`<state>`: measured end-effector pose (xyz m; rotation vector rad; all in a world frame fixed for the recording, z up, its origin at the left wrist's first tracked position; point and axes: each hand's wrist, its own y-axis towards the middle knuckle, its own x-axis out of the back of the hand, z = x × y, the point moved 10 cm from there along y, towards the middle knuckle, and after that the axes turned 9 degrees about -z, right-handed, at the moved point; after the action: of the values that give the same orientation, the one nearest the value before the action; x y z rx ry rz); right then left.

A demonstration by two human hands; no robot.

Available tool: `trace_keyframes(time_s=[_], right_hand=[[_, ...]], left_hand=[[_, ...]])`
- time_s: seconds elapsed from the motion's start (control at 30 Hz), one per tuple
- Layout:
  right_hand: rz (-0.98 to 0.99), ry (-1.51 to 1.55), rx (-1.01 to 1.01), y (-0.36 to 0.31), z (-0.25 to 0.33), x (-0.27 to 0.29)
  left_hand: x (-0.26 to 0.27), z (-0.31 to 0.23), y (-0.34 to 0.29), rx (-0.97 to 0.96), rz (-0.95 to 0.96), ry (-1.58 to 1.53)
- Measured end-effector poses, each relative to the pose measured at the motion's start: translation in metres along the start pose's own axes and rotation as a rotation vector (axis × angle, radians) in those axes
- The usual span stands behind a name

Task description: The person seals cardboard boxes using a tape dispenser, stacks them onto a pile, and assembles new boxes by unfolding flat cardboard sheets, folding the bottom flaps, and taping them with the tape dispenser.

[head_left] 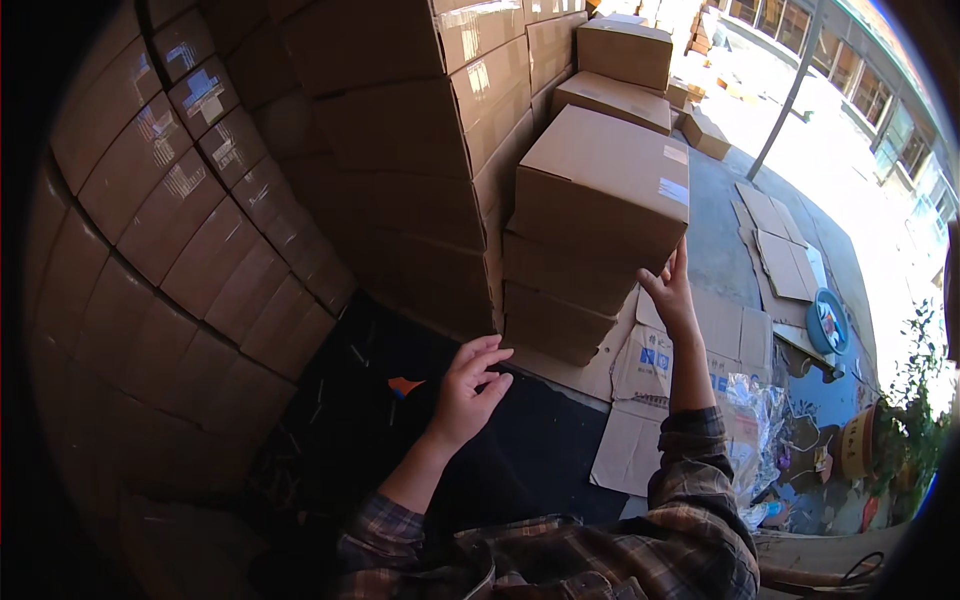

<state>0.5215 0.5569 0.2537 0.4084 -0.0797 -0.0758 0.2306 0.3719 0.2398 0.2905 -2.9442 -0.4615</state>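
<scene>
A closed brown cardboard box [585, 195] with two light labels near its right edge tops a short stack in front of me. My right hand [673, 290] is raised to this box's near right corner, fingers stretched upward against it and thumb apart; it does not wrap round the box. Lower and to the left, my left hand [470, 390] hangs in the air with loosely curled, parted fingers and nothing in them. It is nearest to the lower box [555, 320] of the same stack, with a gap between.
Tall walls of brown boxes [390, 150] [170, 210] rise at the left. Further boxes [625, 55] stand behind the stack. Flattened cardboard [785, 260] lies on the floor at right, near a blue basin [826, 322], crumpled clear plastic [755, 425] and a potted plant [915, 390].
</scene>
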Motion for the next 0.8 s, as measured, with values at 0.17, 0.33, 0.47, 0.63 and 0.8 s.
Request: trace_keyframes(time_s=[0.17,0.33,0.47,0.63,0.8], right_hand=[[-0.146,-0.005,-0.118,0.007,-0.042,0.002],[-0.315,-0.183,-0.108,0.010,-0.054,0.005],[-0.360,-0.302,-0.067,0.006,-0.038,-0.020],[-0.328,-0.281,-0.110,0.011,-0.059,-0.020],[-0.295,-0.190,-0.024,0.021,-0.089,-0.030]], left_hand=[[0.117,-0.013,-0.031,0.026,-0.323,0.006],[0.196,0.002,-0.080,0.125,-0.572,0.014],[0.248,0.022,-0.133,0.220,-0.780,0.014],[0.293,0.021,-0.181,0.248,-0.947,0.012],[0.323,0.016,-0.226,0.267,-1.060,0.001]])
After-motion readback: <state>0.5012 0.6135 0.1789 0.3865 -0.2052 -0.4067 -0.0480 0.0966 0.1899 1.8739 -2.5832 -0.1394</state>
